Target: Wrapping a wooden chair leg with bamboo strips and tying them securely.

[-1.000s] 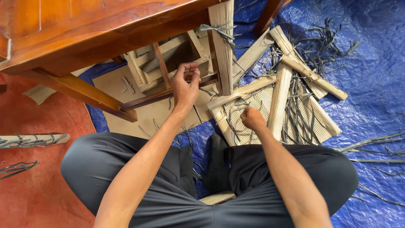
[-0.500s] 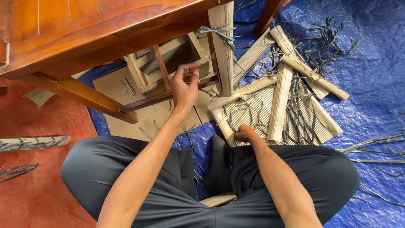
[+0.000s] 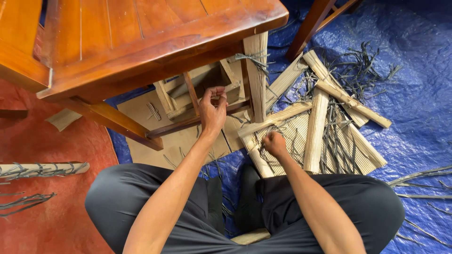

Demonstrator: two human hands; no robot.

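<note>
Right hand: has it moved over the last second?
Yes. The right hand drew back toward the person's lap, along the pale cardboard-wrapped chair rail, which stayed put.

Person seated cross-legged on floor, dark trousers. Left hand [image 3: 213, 111] raised under wooden chair [image 3: 141, 42], fingers curled around dark lower rail [image 3: 188, 123], near pale unfinished chair leg [image 3: 256, 75]. Right hand [image 3: 274, 143] closed in fist, resting on pale corrugated panel [image 3: 292, 136]. Pale wooden slats [image 3: 316, 129] lie across panel, dark strips [image 3: 339, 141] scattered among them. Flat cardboard sheet [image 3: 174, 143] beneath chair. Blue tarp [image 3: 414, 94] covers floor at right; red floor [image 3: 56, 155] at left.
</note>
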